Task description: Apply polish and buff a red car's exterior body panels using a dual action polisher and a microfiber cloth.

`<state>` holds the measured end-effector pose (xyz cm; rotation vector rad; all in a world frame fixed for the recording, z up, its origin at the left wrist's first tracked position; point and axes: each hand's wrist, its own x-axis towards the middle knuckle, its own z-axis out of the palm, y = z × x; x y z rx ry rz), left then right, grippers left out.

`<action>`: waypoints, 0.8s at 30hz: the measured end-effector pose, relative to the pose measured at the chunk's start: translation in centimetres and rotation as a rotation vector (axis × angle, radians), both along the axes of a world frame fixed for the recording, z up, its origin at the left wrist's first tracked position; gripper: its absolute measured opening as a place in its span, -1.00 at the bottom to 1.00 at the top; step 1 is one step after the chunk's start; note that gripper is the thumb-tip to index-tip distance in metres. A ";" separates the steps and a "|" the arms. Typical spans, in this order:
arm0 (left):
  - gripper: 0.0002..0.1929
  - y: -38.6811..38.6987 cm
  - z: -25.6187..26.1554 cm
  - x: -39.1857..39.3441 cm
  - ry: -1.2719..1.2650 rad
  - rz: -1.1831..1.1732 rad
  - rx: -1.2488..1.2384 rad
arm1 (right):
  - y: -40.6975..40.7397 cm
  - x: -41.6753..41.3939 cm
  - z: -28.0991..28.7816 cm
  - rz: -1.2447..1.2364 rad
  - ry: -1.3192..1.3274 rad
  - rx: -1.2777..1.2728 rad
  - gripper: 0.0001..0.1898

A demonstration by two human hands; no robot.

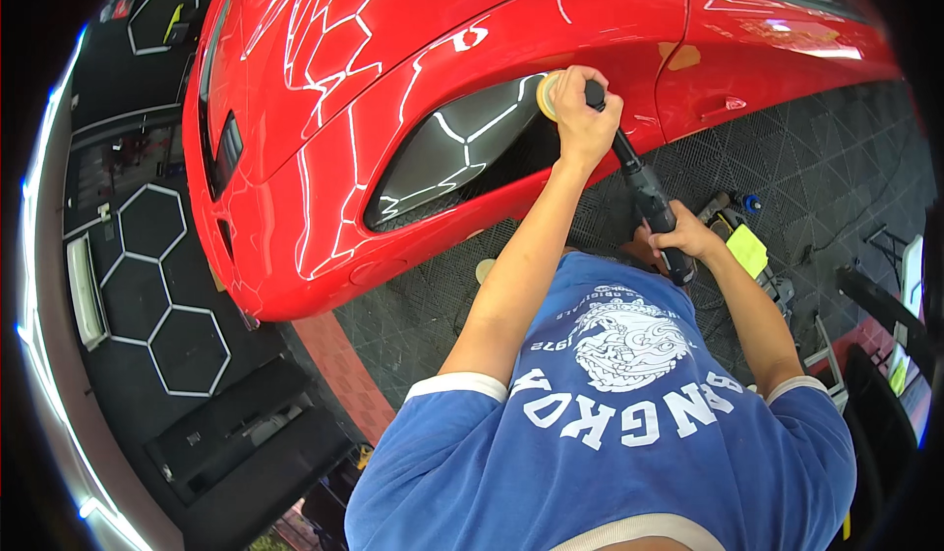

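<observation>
A black polisher [643, 182] with a long body and a pale yellow pad [547, 96] spans both of my hands. My left hand [586, 120] wraps around its head, just behind the pad. Farther down the body, my right hand [682, 234] grips the thick handle. The pad lies at the upper right end of a glossy dark panel [457, 138] set into the red car [442, 50]; whether it presses on the surface is hidden by my left hand. Tan patches [682, 57] show near the door seam. Hexagonal light reflections cross the panel and bodywork.
Dark grated tiles [804, 160] cover the floor beside the car, with a red tile strip [346, 374] at left. A lime-yellow cloth [747, 249] lies among tools to my right, near a blue object [751, 203]. A dark chair-like object [874, 411] stands at far right.
</observation>
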<state>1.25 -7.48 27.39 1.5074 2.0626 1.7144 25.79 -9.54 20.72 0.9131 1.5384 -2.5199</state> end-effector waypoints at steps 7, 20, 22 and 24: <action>-0.81 -9.5 0.4 -4.7 -0.195 0.167 0.036 | -1.2 -5.6 2.0 0.285 0.046 0.221 -0.76; -0.49 -8.0 -2.0 -3.4 -0.837 0.314 -0.015 | 10.8 -7.1 6.1 0.402 -0.354 1.351 -0.57; -0.44 -7.2 -2.6 -2.6 -0.951 0.244 0.015 | 12.4 -6.9 7.4 0.470 -0.405 1.414 -0.58; -0.46 -5.7 -3.3 -1.2 -1.028 0.227 0.070 | 14.1 -5.0 6.5 0.451 -0.372 1.472 -0.59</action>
